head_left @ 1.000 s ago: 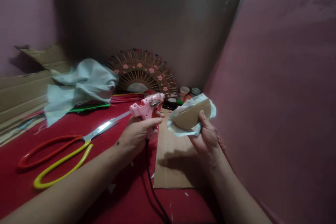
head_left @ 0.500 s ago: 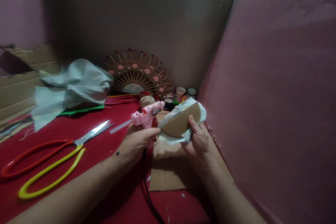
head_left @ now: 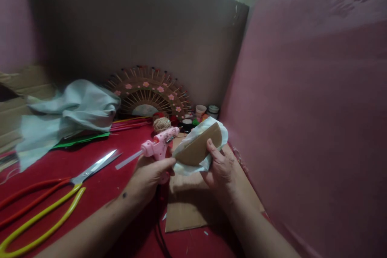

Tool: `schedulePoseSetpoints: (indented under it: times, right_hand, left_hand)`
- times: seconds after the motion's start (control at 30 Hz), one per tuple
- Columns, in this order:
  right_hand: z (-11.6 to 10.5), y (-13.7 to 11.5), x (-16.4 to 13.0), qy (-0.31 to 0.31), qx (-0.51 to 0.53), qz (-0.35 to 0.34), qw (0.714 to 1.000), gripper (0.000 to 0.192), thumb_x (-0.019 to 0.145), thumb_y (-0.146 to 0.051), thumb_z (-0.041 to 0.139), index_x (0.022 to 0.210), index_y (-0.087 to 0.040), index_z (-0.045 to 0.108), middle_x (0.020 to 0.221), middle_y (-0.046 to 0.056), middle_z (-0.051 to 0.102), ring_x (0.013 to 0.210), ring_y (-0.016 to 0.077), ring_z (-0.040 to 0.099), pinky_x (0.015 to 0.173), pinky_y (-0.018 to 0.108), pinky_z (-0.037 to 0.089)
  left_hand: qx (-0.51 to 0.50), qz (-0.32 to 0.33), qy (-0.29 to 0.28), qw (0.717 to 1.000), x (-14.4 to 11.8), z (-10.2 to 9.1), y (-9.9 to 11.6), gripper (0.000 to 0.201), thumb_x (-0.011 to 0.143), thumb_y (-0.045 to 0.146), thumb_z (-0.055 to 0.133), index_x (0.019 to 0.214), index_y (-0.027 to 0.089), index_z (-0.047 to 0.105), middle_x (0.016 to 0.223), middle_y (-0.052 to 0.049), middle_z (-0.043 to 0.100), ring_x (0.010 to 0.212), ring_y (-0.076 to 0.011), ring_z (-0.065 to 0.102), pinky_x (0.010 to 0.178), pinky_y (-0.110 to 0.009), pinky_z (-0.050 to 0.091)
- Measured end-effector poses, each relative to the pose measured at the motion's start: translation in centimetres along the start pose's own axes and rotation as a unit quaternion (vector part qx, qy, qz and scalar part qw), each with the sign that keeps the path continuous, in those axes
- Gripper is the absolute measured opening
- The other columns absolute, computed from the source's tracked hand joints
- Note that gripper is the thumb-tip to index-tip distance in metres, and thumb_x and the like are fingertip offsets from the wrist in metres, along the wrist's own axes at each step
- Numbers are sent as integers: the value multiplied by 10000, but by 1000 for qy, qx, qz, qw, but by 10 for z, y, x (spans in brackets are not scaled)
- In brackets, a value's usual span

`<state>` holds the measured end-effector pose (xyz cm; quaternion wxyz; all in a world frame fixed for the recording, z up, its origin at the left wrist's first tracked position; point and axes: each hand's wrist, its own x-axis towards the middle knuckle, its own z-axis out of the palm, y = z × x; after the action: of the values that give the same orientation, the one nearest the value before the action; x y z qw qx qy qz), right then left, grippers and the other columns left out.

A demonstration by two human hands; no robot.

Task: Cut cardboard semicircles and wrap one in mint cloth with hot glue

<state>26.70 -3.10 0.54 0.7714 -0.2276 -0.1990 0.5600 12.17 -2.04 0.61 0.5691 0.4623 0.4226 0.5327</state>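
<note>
Between my two hands is a half-round cardboard piece, tilted, with pale blue-white fabric behind it showing past its edges. My right hand grips the right side, thumb on the cardboard, fingers hidden underneath. At the left corner, my left hand pinches the piece with thumb and fingertips. A pink glue gun stands upright just beyond my left hand, a clear glue stick poking out of its back. My hand hides part of its handle, so I cannot tell whether it touches the gun.
Large scissors with red and yellow handles lie at left on the red cloth. Under my hands is a flat cardboard sheet. Crumpled fabric, twine, a decorated fan and small pots sit behind. A pink wall rises at right.
The whole view has shifted, so everything sits slightly lower and further left. Both hands keep their hold on the fabric-backed cardboard piece.
</note>
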Motion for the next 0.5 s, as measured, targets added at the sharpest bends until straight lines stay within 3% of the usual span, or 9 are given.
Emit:
schedulePoseSetpoints:
  times: [0.2,0.37,0.5]
  right_hand:
    - [1,3,-4,0,-27,-8,1000,318,721,-226,711,1034,-222,655,912,-13,755,874,166,696,959,404,509]
    - [2,8,-9,3,-43,-16,999,353,738,-222,694,1087,-235,647,922,-12,750,871,161,689,952,393,509]
    - [2,10,-9,15,-40,-25,999,352,718,-209,713,1066,-226,656,906,-9,751,829,167,691,918,397,530]
  left_hand:
    - [25,7,6,1000,-1,5,-1,78,564,175,636,632,174,599,504,35,566,415,-119,517,396,-207,399]
    - [66,-3,6,998,0,3,-6,45,581,179,585,625,178,574,396,40,508,337,-164,519,311,-230,380]
    - [59,19,-19,998,0,3,-7,171,596,149,562,756,170,620,559,33,593,387,-135,538,363,-242,468]
